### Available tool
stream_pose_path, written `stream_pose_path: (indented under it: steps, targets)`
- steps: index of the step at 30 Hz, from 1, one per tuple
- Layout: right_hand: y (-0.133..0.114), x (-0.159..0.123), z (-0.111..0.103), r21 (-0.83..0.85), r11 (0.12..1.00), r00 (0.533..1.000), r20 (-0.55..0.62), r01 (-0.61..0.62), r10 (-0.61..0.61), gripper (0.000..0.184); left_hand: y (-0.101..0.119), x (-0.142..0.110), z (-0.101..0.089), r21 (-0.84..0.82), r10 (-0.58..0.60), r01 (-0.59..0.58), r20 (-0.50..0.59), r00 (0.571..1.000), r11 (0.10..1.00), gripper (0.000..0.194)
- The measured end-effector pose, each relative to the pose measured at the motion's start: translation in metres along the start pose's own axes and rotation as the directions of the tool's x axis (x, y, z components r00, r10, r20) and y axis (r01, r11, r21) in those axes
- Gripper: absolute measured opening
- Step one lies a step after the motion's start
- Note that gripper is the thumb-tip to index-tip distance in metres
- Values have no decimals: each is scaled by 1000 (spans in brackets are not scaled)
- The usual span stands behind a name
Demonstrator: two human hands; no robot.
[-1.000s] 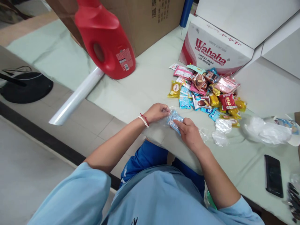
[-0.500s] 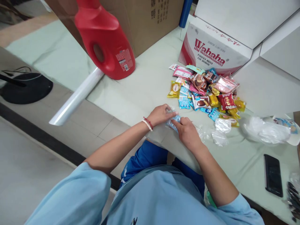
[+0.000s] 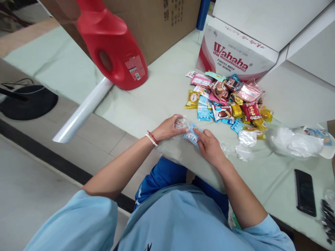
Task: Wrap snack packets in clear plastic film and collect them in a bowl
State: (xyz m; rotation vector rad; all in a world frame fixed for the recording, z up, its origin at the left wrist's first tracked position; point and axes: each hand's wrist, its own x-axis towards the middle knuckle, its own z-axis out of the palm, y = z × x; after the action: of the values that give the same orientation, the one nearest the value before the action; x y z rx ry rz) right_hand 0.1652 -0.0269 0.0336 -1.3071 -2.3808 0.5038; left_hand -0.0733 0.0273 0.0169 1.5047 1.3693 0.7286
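Observation:
My left hand (image 3: 171,127), with beads at its wrist, is closed on crinkled clear plastic wrap (image 3: 182,122). Beside it, my right hand (image 3: 209,144) pinches a light-blue snack packet (image 3: 192,135) near the table's front edge. The tip of my left thumb reaches the packet's left side. Part of the packet is hidden by the fingers. Beyond my hands lies a heap of wrapped snacks (image 3: 224,108) in blue, yellow, brown, pink and red. Crumpled clear wraps (image 3: 245,152) rest to the right of my right hand.
A red detergent jug (image 3: 115,48) and a white roll (image 3: 83,111) lie to the left; the roll overhangs the table edge. Behind stand a brown carton (image 3: 157,31) and a Wahaha box (image 3: 232,55). At the right are a plastic bag (image 3: 295,143) and a black phone (image 3: 305,192).
My left hand has moved left, drawing the clear wrap away from the blue packet, which shows more now. My right hand stays near the same place. The view has shifted slightly.

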Motion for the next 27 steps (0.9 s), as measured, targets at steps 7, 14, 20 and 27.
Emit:
stream_pose_path:
  steps: [7,14,20,27]
  targets:
    - [0,0,2,-85,992,995,45,89,-85,48,-7,9,0,20,-75,74,93,993,997,21]
    - [-6,2,3,-216,971,989,124,103,-77,51,8,11,-4,-263,-247,246,29,969,933,13]
    - [-9,2,4,-246,963,989,126,107,-78,51,43,-5,14,-283,-51,56,25,998,957,7]
    - [-6,-3,0,-163,981,989,121,107,-88,45,48,-17,36,-62,92,-87,91,992,994,25]
